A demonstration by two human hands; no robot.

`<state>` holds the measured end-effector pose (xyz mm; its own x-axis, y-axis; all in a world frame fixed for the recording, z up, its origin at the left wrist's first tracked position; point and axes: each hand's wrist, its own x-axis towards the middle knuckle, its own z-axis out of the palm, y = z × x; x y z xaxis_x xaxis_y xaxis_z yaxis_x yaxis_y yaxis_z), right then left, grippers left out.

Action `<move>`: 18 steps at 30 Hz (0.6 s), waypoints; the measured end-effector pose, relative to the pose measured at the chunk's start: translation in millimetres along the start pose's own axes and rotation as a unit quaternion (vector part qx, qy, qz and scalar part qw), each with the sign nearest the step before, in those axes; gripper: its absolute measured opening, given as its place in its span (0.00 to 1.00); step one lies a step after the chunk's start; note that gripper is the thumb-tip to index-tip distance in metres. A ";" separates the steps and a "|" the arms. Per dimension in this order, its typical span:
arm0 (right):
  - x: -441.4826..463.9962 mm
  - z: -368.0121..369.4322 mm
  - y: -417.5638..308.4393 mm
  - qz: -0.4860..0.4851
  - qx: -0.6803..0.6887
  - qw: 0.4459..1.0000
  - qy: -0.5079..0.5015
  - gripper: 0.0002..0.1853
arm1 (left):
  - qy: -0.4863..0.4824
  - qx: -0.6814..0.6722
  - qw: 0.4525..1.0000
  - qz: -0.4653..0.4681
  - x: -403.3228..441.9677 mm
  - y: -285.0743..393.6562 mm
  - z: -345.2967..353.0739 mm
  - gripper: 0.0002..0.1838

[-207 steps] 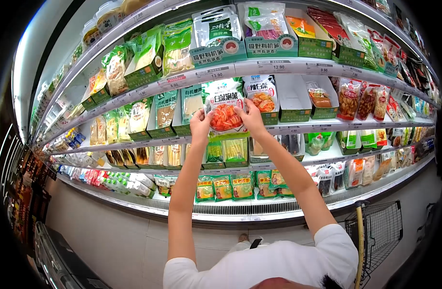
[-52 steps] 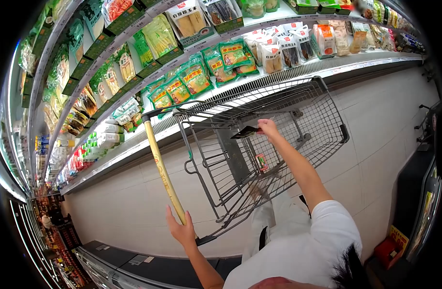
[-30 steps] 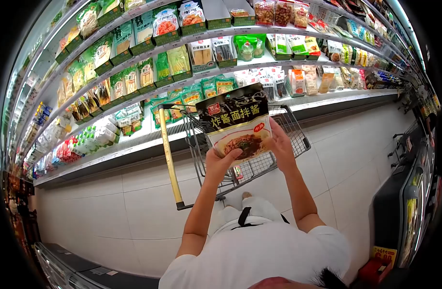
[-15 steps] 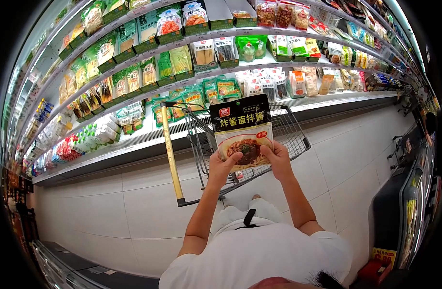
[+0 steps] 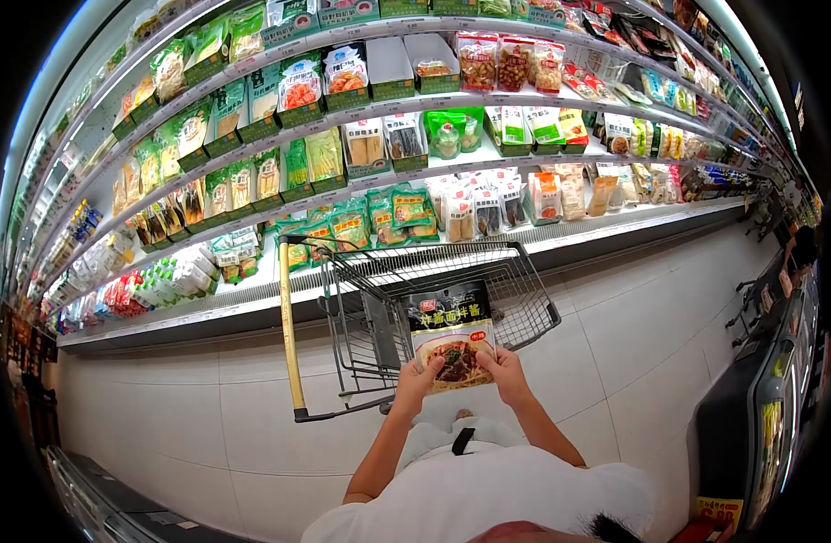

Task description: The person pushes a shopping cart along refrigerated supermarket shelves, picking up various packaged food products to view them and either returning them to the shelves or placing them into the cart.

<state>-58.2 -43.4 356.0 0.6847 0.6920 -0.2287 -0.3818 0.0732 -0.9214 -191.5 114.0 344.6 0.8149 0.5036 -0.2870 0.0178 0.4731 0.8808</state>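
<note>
Between my two hands is a noodle sauce packet [image 5: 452, 330], black on top with a picture of noodles and dark sauce below. My left hand [image 5: 419, 380] grips its lower left edge, thumb on the front. On the lower right edge, my right hand [image 5: 504, 372] pinches it the same way. The packet faces up at me and overlaps the near side of a wire shopping cart [image 5: 524, 308] in this view. No other goods can be made out in the cart.
Beyond the cart runs a curved chilled shelf [image 5: 343, 109] with rows of bagged foods. Green snack bags [image 5: 406, 213] lie on its bottom level. The cart's yellow handle [image 5: 291, 335] is to the left. At lower right stands a dark display case [image 5: 737, 398].
Both hands have lowered the packet toward my body, and it now appears smaller and further down. The view has tilted up, showing more upper shelf. The grip is unchanged.
</note>
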 end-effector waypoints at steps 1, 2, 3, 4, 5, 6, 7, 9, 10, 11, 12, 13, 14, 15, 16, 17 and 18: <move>-2.3 -9.2 4.4 -0.006 0.004 1.000 0.001 0.13 | -0.004 0.005 1.000 0.003 -1.3 -7.8 3.5 0.18; -4.9 -19.5 9.3 0.006 0.004 1.000 -0.005 0.14 | -0.002 -0.007 1.000 -0.024 -2.4 -16.2 7.3 0.19; -7.5 -29.5 12.2 0.018 0.004 1.000 -0.008 0.15 | -0.002 -0.017 0.999 -0.052 -2.8 -24.7 11.3 0.20; -10.8 -35.3 10.6 0.019 -0.007 1.000 -0.008 0.15 | -0.011 -0.008 0.998 -0.053 -2.2 -33.1 13.9 0.20; -12.7 -43.0 8.9 0.011 0.001 1.000 0.001 0.15 | -0.013 -0.022 0.997 -0.070 -0.8 -42.9 17.2 0.20; -15.1 -49.1 7.0 0.026 0.003 1.000 -0.002 0.15 | -0.014 -0.035 0.995 -0.087 0.2 -46.4 22.1 0.20; -18.1 -54.0 5.6 0.042 0.005 0.999 -0.005 0.15 | -0.023 -0.023 0.995 -0.090 1.0 -50.0 27.1 0.20; -20.9 -65.5 6.4 0.039 0.015 0.999 0.009 0.15 | -0.019 -0.063 0.995 -0.081 1.3 -56.1 38.3 0.20; -19.7 -72.2 10.5 0.035 -0.005 0.999 0.013 0.15 | -0.023 -0.070 0.993 -0.093 1.7 -56.9 41.7 0.20; -20.4 -79.1 15.9 0.032 -0.026 0.999 0.016 0.15 | -0.030 -0.060 0.993 -0.095 2.7 -59.1 44.8 0.20; -24.2 -78.9 13.0 0.027 -0.017 0.999 0.024 0.15 | -0.030 -0.058 0.993 -0.102 3.3 -58.4 45.4 0.20; -28.7 -75.2 5.8 0.025 -0.015 0.999 0.032 0.15 | -0.029 -0.054 0.992 -0.109 3.9 -56.0 45.2 0.20; -31.0 -70.4 3.1 0.023 -0.012 0.999 0.040 0.15 | -0.027 -0.047 0.992 -0.113 4.2 -53.6 45.9 0.21; -32.7 -66.0 6.4 0.016 -0.001 0.999 0.051 0.15 | -0.038 -0.034 0.992 -0.117 6.4 -51.2 42.0 0.21; -35.8 -64.4 10.9 0.018 -0.013 0.998 0.064 0.15 | -0.038 -0.042 0.990 -0.132 9.2 -53.2 38.7 0.21; -38.6 -64.7 14.9 0.019 -0.028 0.996 0.077 0.15 | -0.040 -0.053 0.987 -0.146 13.6 -56.0 36.7 0.21; -38.8 -66.0 26.2 0.014 -0.046 0.995 0.093 0.15 | -0.043 -0.042 0.985 -0.160 17.5 -58.9 31.6 0.21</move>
<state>-53.8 -115.8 320.0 0.7807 0.5482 -0.2999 -0.3493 -0.0151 -0.9369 -160.0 72.1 299.6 0.8216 0.2584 -0.5082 0.2355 0.6580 0.7153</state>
